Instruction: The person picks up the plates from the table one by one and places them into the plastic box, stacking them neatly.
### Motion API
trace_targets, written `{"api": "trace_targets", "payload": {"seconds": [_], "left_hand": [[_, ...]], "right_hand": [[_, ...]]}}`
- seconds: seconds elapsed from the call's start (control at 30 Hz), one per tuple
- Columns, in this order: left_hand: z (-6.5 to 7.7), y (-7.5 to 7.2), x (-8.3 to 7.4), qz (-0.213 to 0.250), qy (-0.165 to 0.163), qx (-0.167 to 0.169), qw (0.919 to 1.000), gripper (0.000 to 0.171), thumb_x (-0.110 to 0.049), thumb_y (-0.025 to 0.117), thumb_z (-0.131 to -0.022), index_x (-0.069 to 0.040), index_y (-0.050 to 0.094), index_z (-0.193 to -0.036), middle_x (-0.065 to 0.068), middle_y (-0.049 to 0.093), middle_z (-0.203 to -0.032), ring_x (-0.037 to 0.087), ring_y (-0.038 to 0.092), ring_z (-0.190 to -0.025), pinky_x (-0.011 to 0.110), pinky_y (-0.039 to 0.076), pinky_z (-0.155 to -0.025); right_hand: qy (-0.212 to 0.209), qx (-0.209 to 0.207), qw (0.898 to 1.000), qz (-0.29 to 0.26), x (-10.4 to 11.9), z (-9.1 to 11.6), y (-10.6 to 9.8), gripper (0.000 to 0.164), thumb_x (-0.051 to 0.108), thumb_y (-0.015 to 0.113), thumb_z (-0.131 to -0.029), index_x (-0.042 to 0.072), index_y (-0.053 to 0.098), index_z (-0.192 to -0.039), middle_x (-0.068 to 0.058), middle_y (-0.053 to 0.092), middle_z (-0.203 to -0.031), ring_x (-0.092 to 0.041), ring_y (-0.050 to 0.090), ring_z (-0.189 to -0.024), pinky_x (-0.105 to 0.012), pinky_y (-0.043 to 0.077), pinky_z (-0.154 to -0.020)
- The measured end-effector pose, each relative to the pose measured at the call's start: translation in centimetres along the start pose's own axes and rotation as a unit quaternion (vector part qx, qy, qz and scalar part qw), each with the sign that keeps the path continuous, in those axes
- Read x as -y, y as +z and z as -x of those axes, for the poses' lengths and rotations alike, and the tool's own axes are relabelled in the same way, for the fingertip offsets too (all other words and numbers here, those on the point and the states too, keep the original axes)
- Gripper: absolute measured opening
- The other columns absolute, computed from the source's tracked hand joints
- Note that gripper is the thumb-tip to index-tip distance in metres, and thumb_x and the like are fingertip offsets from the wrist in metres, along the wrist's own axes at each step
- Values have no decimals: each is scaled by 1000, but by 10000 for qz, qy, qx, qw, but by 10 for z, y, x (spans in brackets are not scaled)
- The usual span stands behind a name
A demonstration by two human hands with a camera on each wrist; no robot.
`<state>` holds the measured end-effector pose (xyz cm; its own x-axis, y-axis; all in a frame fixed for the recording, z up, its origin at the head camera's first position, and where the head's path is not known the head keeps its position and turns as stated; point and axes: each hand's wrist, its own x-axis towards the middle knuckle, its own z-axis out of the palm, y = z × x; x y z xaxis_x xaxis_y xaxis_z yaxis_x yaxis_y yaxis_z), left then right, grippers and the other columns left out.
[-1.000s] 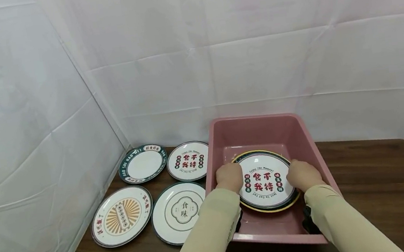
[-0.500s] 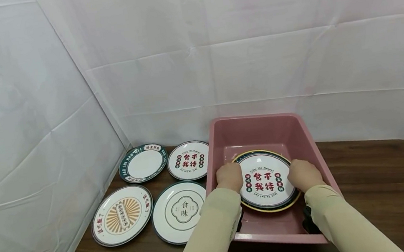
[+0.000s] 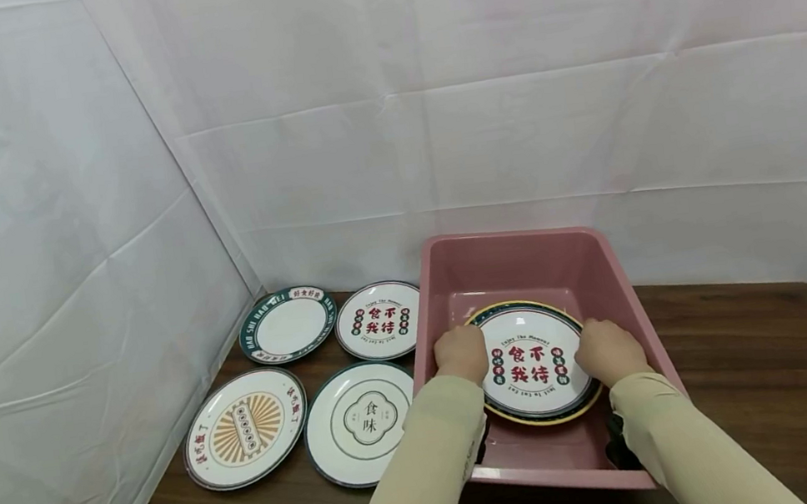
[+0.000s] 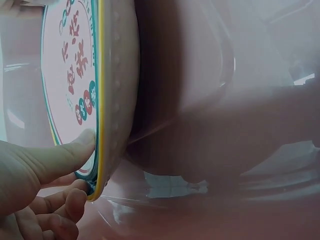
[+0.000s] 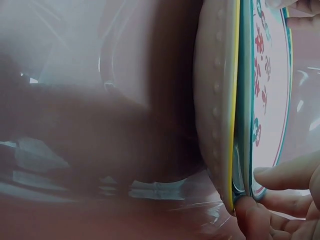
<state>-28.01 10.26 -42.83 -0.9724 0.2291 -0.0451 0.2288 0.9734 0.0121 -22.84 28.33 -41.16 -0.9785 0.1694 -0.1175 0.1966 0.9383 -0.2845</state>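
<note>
A white plate [image 3: 522, 326] with red characters lies on a yellow-rimmed plate [image 5: 214, 100] inside a pink basin [image 3: 514, 259]. My left hand [image 3: 460, 356] holds the upper plate's left edge, its thumb [image 4: 65, 157] on the plate's face and fingers bent at the rim. Opposite it, my right hand [image 3: 609, 351] pinches the right edge. In the right wrist view its thumb lies over the upper plate, a fingertip sits by the lower plate's rim, and a narrow gap parts the two plates at that edge. The left hand's farther fingers are partly hidden.
Left of the basin, on the dark wooden table [image 3: 766, 375], lie a green-rimmed plate [image 3: 292, 329], a red-lettered plate [image 3: 376, 297], a sunburst plate [image 3: 222, 468] and a plate with a flower-shaped emblem [image 3: 341, 453]. White cloth walls [image 3: 540, 134] stand behind and at the left.
Both hands keep their hold on the plate inside the basin. The head view has shifted very slightly; otherwise things stay in place.
</note>
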Motion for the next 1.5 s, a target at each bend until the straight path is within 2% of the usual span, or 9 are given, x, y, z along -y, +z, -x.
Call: {"api": "trace_targets", "payload": {"seconds": [0.1,0.3,0.37,0.53,0.9,1.17,1.33,1.5], "left_hand": [[0,-1,-1,4,-5,-13,10000,15,-22,62,-89,-12,69,-98,3,66,-83,15,62,-72,31,51,-57],[-2,-2,-1,103,-34,-17,9999,16,-22,61,-89,-11,69,-99,3,66,-85,15,62,-73,31,52,-59],[-1,-3,-1,123,-33,-33,9999,16,-21,61,-90,-11,69,-99,3,66,-85,15,62,-74,31,52,-60],[0,-5,1,197,-38,-51,9998,15,-20,60,-90,-10,68,-98,3,66,-84,15,62,-74,30,52,-60],[-2,-7,2,290,4,70,9996,15,-19,59,-90,-10,68,-98,4,66,-85,15,62,-75,31,52,-61],[-1,-7,-1,435,-20,227,9988,16,-19,57,-91,-7,68,-95,5,63,-80,15,59,-70,31,52,-59],[0,-7,-1,413,29,157,9990,17,-19,57,-91,-7,69,-96,5,62,-80,15,58,-70,31,52,-60],[0,-7,-2,122,90,26,9999,19,-21,56,-92,-8,68,-98,5,62,-83,15,57,-72,30,51,-61]], "right_hand": [[12,-1,10000,49,0,0,0,31,3,50,-86,-19,50,-107,-25,55,-88,-31,54,-75,-45,46,-67],[17,76,10000,23,-1,-1,-1,17,5,51,-85,-9,57,-93,-19,57,-82,-27,54,-70,-42,45,-63],[31,118,9999,28,-1,-2,-1,17,5,51,-85,-8,58,-93,-18,57,-83,-27,53,-70,-41,45,-63],[67,226,9997,85,1,-3,-1,21,8,51,-85,-9,58,-95,-19,58,-84,-28,53,-70,-42,45,-63],[107,342,9991,206,3,-5,-2,18,8,50,-86,-8,58,-91,-16,56,-78,-27,53,-68,-39,44,-60],[132,392,9990,191,1,-6,-2,19,9,51,-85,-8,58,-92,-16,56,-79,-26,53,-68,-39,44,-60],[155,451,9987,170,1,-6,-3,19,9,52,-85,-8,58,-92,-15,56,-78,-26,53,-67,-37,44,-59],[149,471,9986,166,0,-7,-4,20,10,53,-85,-8,58,-93,-14,56,-78,-25,53,-67,-37,44,-59]]}}
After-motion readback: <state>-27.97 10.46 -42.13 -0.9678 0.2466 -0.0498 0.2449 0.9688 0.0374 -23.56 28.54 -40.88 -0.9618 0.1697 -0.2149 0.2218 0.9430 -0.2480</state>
